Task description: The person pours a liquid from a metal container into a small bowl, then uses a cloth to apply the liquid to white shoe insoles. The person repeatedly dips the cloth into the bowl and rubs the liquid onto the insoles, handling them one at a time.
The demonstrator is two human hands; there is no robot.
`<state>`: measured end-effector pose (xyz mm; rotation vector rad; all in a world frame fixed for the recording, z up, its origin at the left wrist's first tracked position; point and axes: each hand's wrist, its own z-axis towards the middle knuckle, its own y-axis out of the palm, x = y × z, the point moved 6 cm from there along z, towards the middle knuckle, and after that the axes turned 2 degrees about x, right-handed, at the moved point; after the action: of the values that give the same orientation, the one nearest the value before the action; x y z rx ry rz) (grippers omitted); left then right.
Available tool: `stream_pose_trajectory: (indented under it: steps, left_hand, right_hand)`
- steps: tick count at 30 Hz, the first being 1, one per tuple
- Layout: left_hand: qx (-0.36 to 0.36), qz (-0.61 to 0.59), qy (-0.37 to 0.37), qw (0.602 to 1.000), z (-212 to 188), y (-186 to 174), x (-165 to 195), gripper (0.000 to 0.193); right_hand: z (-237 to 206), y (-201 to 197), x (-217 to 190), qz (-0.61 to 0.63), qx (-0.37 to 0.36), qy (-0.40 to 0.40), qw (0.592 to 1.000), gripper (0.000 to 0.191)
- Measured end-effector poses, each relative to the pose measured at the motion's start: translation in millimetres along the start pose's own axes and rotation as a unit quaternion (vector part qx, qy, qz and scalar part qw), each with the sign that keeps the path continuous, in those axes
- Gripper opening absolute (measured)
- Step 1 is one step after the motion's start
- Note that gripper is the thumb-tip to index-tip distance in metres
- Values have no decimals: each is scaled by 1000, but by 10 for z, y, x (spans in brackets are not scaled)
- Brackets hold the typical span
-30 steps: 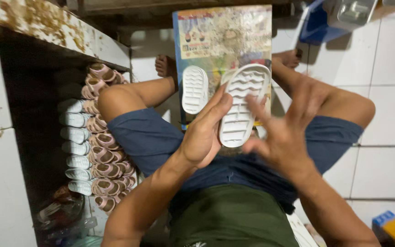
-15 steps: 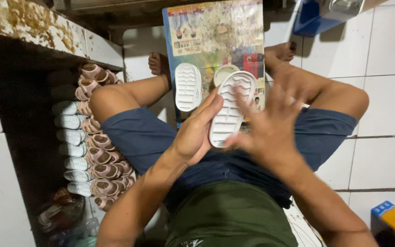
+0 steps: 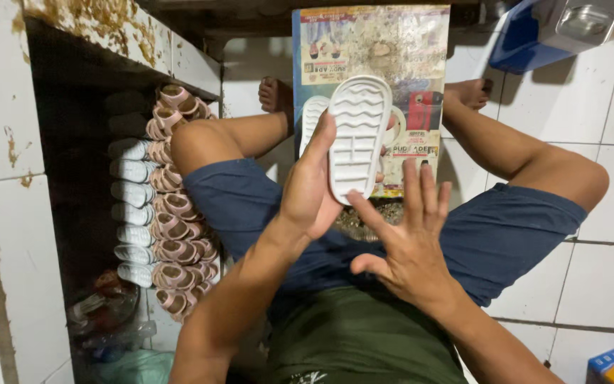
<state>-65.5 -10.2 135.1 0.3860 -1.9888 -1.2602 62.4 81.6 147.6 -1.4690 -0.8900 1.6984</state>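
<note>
Your left hand (image 3: 310,188) grips one white shoe sole (image 3: 358,139) along its left edge, thumb and fingers closed on it, tread side facing you, toe end up, raised above your lap. Your right hand (image 3: 406,245) is spread wide and holds nothing, palm away from you, its fingertips (image 3: 411,171) just beside the sole's heel end; you cannot tell from here whether they touch it.

Behind the held sole, a second white sole (image 3: 313,121) lies flat on a stained printed board (image 3: 371,43) that sits on the floor between your shins, only its left part showing. So you have two soles within reach.

To your left, one long heap of pink sandals (image 3: 175,206) and white soles runs along the foot of a tiled ledge (image 3: 1,114), close against your left knee; too many overlap to count. On your right the white tiled floor (image 3: 605,85) lies bare past your knee, up to a blue bin (image 3: 524,43) at the top.
</note>
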Motion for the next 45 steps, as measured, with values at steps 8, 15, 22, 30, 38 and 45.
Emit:
stream_pose_trajectory:
  steps: [8,15,22,30,38,45]
  left_hand:
    - [19,121,85,989,-363,270,-260,63]
    - [13,137,59,989,-466,280,-409,66]
    - [47,86,-4,995,-380,84,-516,65]
    - [86,24,-68,994,-216,-190,-608,57]
    - [122,21,6,992,1311,-1306,-145,59]
    - [200,112,110,967,2358,-1996,274,54]
  right_hand:
    - [111,-118,166,117,56,58,990,92]
    - [329,-369,213,113,91,67,987,82]
    - [399,-385,156,8,52,62,997,75]
    - [427,-219,369,-67,10,66,995,78]
    - [297,237,750,116,16,85,990,69]
    - [316,487,1558,174,35,161,971,64]
